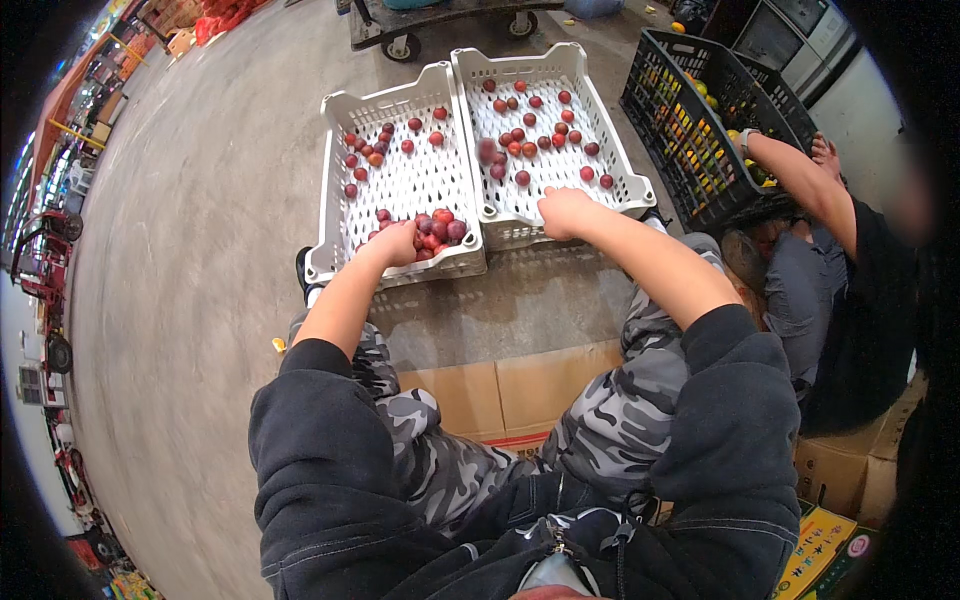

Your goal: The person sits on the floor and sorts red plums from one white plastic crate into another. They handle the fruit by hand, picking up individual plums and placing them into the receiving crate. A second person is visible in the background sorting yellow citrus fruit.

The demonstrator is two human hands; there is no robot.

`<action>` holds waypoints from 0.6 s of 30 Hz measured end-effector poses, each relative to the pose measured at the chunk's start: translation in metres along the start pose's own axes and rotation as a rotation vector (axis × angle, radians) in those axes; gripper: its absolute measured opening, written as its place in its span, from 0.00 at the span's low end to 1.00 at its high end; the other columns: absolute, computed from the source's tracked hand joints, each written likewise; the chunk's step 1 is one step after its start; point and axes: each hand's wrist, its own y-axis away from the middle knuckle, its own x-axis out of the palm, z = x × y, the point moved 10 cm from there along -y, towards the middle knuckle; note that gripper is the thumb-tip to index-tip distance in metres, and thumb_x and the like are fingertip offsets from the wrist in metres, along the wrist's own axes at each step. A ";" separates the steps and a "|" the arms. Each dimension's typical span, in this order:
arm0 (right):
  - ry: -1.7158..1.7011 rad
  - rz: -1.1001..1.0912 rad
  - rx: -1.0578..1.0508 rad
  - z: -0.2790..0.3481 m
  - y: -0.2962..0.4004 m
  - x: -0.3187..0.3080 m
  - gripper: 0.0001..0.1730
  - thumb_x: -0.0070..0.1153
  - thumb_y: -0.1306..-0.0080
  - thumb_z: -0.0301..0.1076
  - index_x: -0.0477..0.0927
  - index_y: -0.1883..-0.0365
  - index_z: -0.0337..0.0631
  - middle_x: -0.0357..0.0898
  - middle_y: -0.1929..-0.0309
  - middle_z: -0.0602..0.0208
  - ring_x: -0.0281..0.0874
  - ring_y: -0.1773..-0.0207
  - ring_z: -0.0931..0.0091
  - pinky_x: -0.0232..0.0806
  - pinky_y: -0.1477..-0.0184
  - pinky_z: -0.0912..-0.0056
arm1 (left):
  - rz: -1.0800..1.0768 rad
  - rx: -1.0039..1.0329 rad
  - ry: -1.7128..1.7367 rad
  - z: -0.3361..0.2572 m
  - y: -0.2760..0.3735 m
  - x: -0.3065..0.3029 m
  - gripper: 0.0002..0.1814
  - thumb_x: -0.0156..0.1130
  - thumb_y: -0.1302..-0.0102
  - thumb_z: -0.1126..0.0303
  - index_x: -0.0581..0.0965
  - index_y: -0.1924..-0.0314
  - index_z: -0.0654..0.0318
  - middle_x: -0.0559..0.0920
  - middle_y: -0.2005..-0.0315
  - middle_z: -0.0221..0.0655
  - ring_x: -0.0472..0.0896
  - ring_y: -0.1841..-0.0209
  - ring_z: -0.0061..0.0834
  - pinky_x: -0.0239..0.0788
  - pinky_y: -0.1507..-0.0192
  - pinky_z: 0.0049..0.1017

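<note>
Two white perforated plastic crates stand side by side on the floor in the head view. In the near right corner of the left crate (328,172) lies a heap of plums (442,229), and more plums are scattered farther back. My left hand (395,244) touches the left side of this heap; its fingertips are hidden among the fruit. Over the near wall of the right crate (592,82) is my right hand (566,213), its fingers curled downward and partly hidden. Many single plums lie spread over that crate's bottom. A blurred plum (487,151) shows near its left wall.
A black plastic crate (660,112) with yellow and green fruit stands at the right, where a co-worker's arm (802,172) reaches in. Beyond the white crates is a wheeled platform cart (457,21). Flattened cardboard (457,397) lies between my legs.
</note>
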 end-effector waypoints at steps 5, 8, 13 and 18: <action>0.041 -0.015 -0.047 0.000 -0.001 0.011 0.19 0.53 0.38 0.34 0.83 0.50 0.38 0.79 0.44 0.50 0.81 0.44 0.55 0.75 0.44 0.52 | 0.109 0.020 -0.100 -0.015 0.003 0.006 0.19 0.60 0.38 0.69 0.76 0.48 0.69 0.81 0.47 0.54 0.80 0.42 0.49 0.71 0.40 0.39; 0.024 0.013 -0.004 0.000 -0.006 0.012 0.20 0.57 0.39 0.36 0.86 0.49 0.41 0.80 0.40 0.54 0.82 0.40 0.59 0.75 0.42 0.54 | -0.033 0.023 -0.099 -0.008 0.005 0.005 0.21 0.60 0.37 0.69 0.75 0.45 0.69 0.79 0.44 0.56 0.78 0.40 0.49 0.70 0.38 0.39; 0.048 -0.002 -0.014 -0.004 -0.010 0.018 0.21 0.57 0.40 0.35 0.86 0.49 0.42 0.83 0.44 0.56 0.83 0.43 0.60 0.76 0.44 0.55 | -0.065 -0.005 -0.118 -0.023 0.013 -0.006 0.27 0.61 0.36 0.67 0.70 0.38 0.68 0.75 0.40 0.58 0.75 0.37 0.52 0.69 0.35 0.41; 0.047 -0.017 -0.030 -0.001 -0.010 0.016 0.21 0.57 0.40 0.34 0.85 0.48 0.43 0.84 0.44 0.55 0.84 0.43 0.61 0.77 0.44 0.55 | -0.109 0.013 -0.137 -0.013 0.008 -0.006 0.28 0.63 0.37 0.67 0.69 0.38 0.66 0.80 0.46 0.56 0.79 0.42 0.52 0.73 0.41 0.43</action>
